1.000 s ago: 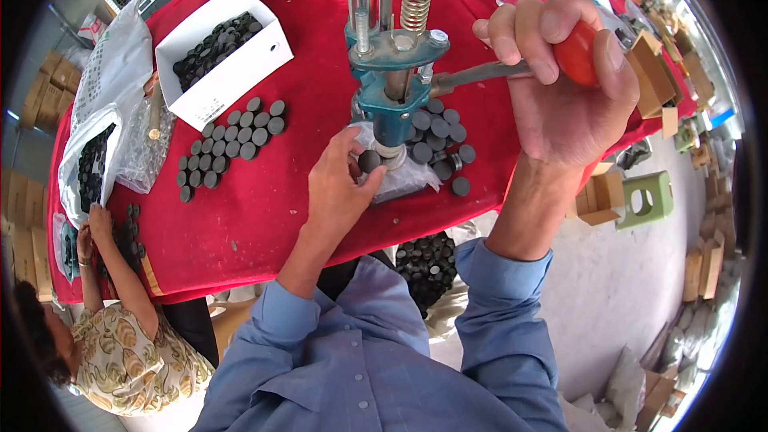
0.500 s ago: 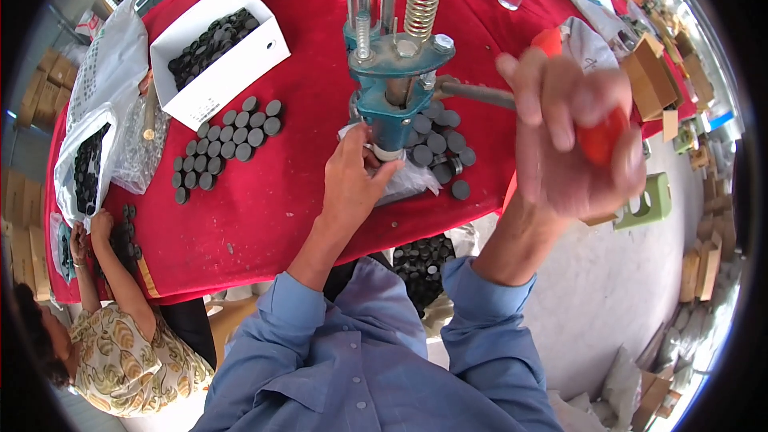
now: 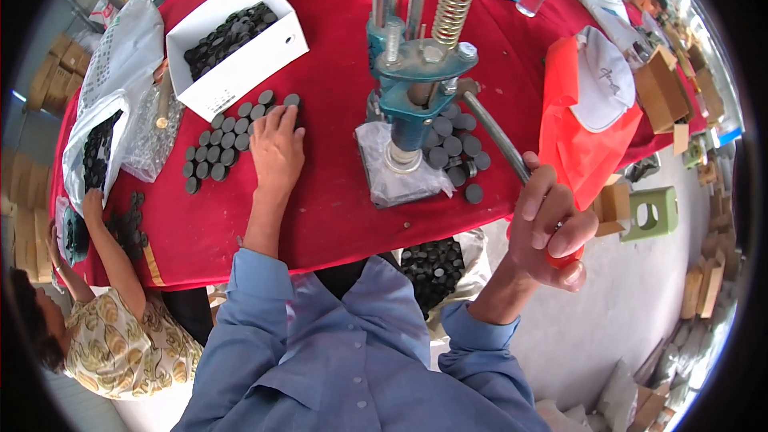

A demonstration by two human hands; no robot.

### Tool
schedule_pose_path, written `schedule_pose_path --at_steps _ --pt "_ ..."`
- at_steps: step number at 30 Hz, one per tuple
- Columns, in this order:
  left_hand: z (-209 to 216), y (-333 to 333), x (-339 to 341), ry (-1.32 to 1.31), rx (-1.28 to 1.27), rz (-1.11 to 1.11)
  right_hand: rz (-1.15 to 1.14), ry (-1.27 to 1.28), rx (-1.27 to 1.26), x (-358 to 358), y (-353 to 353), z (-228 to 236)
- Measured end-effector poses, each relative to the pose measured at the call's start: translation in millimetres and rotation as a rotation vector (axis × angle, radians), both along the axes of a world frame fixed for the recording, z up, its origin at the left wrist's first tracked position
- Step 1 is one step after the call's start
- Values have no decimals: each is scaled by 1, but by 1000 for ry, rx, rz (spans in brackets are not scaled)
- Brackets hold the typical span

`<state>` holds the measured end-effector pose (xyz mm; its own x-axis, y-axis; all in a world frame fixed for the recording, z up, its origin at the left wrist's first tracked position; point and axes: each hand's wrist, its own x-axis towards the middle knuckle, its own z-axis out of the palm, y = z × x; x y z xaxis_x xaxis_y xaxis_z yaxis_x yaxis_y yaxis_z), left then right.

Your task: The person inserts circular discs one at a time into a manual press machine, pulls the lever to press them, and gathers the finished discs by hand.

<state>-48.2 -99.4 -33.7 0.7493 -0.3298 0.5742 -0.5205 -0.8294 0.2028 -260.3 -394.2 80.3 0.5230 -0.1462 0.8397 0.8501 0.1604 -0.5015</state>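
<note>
My left hand (image 3: pixel 277 152) lies palm down at the near right edge of a group of black round discs (image 3: pixel 228 141). Its fingers are stretched forward and a little apart over the discs; what lies beneath the fingertips is hidden. My right hand (image 3: pixel 552 232) is wrapped round the end of the metal lever (image 3: pixel 500 138), where part of a red knob (image 3: pixel 566 259) shows. This lever comes out of the side of a teal hand press (image 3: pixel 408 116). Below the press's white round tip (image 3: pixel 402 158), its base (image 3: pixel 380 178) is covered with clear plastic.
Loose discs (image 3: pixel 452 146) lie right of the press. A white box of discs (image 3: pixel 240 60) stands at the back left. A red bag (image 3: pixel 560 112) with a white cap is at the right. An open sack of discs (image 3: pixel 432 272) sits below the table edge. A co-worker's arm (image 3: pixel 116 260) is at the left.
My left hand has left the press tip and moved left to the discs. My right hand, on the lever, has come down and nearer, and the lever now slopes down. The view has shifted slightly.
</note>
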Motion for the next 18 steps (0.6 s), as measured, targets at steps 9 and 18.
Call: schedule_pose_path --at_steps 9,18 --pt "3 -14 -51 155 -252 -192 8 1 -38 3 -4 5" --pt "29 -78 -95 294 -395 -437 116 15 -6 60 -7 83"
